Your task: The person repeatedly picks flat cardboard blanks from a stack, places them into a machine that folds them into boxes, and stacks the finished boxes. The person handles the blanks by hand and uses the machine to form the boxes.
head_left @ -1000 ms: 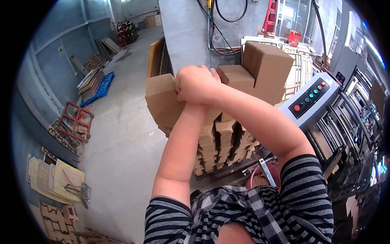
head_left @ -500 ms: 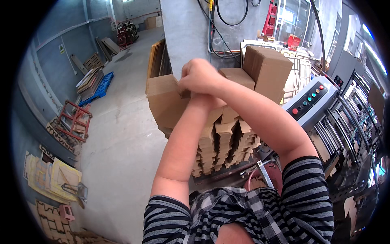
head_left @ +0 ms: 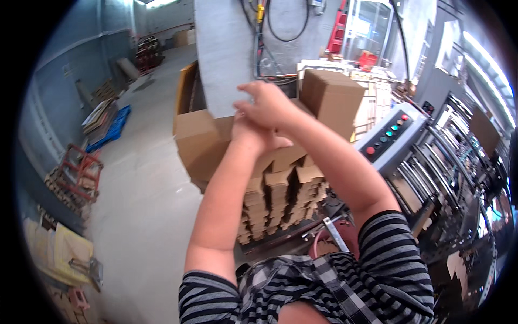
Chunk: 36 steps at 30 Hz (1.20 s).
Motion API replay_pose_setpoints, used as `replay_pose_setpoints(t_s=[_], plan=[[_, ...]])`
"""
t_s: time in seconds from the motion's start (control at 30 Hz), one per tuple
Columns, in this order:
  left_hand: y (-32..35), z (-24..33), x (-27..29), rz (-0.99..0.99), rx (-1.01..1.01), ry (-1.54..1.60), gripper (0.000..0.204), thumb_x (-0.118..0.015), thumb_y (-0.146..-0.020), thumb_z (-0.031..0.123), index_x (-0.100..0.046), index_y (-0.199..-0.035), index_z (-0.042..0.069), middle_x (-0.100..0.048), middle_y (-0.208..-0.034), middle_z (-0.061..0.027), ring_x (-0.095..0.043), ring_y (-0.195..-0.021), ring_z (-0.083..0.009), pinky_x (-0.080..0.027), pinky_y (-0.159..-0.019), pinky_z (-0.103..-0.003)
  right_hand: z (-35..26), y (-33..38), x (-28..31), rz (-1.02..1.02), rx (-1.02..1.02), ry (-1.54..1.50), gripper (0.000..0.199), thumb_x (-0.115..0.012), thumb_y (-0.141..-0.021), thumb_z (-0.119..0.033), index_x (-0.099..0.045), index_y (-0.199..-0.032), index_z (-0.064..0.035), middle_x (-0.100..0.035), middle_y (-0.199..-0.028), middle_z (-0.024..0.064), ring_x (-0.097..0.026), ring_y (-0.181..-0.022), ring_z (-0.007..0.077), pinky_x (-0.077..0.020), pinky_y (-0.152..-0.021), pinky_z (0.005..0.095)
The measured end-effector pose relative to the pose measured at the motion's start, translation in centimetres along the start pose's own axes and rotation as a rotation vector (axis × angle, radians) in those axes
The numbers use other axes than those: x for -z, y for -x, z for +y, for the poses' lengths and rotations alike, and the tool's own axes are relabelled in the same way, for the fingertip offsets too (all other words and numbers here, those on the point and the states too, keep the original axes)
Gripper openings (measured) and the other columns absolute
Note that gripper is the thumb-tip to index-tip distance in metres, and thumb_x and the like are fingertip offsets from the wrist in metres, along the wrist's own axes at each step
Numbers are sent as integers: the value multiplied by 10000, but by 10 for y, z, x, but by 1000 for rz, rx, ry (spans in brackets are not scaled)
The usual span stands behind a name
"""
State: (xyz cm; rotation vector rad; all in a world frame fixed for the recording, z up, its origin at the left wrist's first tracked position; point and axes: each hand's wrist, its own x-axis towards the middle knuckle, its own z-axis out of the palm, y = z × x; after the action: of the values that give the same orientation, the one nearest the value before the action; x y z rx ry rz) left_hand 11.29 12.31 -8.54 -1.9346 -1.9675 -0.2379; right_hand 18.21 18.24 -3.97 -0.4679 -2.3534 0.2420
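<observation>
My arms cross in front of me, above a stack of brown cardboard box blanks [head_left: 278, 200]. My right hand [head_left: 265, 105] is over my left, its fingers apart and pointing left, with nothing visible in them. Just beneath it, my left hand [head_left: 251, 134] has its thumb stretched out to the right; the right hand partly covers its other fingers. Both hands are at the top cardboard sheet [head_left: 199, 143], which has a flap raised at the left. A bundle of cardboard pieces [head_left: 332, 97] stands on the stack at the right.
To the right is a grey control panel [head_left: 388, 135] with coloured buttons, beside a machine with metal rollers [head_left: 415, 175]. A reddish bucket [head_left: 350, 237] sits low by the stack. On the left floor are a red metal frame [head_left: 81, 173] and a blue pallet [head_left: 110, 129].
My right hand's fingers have gone from curled to spread. My left thumb now shows stretched out. The whole view has shifted, so the scene lies further left in the picture.
</observation>
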Motion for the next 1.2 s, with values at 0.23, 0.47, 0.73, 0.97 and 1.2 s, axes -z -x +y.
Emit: replay_pose_setpoints(t_s=[0.23,0.47,0.73,0.97,1.2], plan=[[-6,10,4,-29,158,138,1004,-694,-670,667,-440,-1343,-33,-566,-1272,-155,-524,-1189,-271,-365,-1035,-414,5,108,43,421,418,-39,284,-695,-770,-85,-654,-1044,-21,-645,-1080,135,-621,-999,314,-489,-868,400],[1,7,22,-131,161,154,1159,-719,-619,680,-354,-1376,-118,-576,-1227,-194,-539,-1164,-291,-351,-1052,-384,123,123,104,740,-265,-422,673,-676,-760,-122,-420,-1361,39,-535,-1309,139,-557,-1115,215,-414,-968,358],[2,7,22,-141,157,134,1149,-714,-635,666,-345,-1372,-133,-569,-1238,-199,-533,-1173,-289,-351,-1050,-389,170,122,103,135,-448,-818,705,-838,-595,-187,-533,-1199,11,-622,-1065,79,-577,-997,204,-444,-903,327],[-2,8,18,-148,132,100,1144,-711,-647,653,-342,-1353,-168,-590,-1195,-211,-544,-1151,-285,-357,-1035,-402,171,121,106,120,-475,-844,677,-832,-613,-163,-533,-1199,-5,-620,-1049,68,-576,-1000,204,-444,-911,336],[-2,0,20,-151,60,161,995,-735,-649,613,-453,-1262,-120,-601,-1180,-188,-551,-1133,-281,-377,-994,-402,176,121,103,116,-471,-789,597,-813,-650,-173,-557,-1162,-4,-623,-1046,61,-570,-988,179,-443,-901,317]])
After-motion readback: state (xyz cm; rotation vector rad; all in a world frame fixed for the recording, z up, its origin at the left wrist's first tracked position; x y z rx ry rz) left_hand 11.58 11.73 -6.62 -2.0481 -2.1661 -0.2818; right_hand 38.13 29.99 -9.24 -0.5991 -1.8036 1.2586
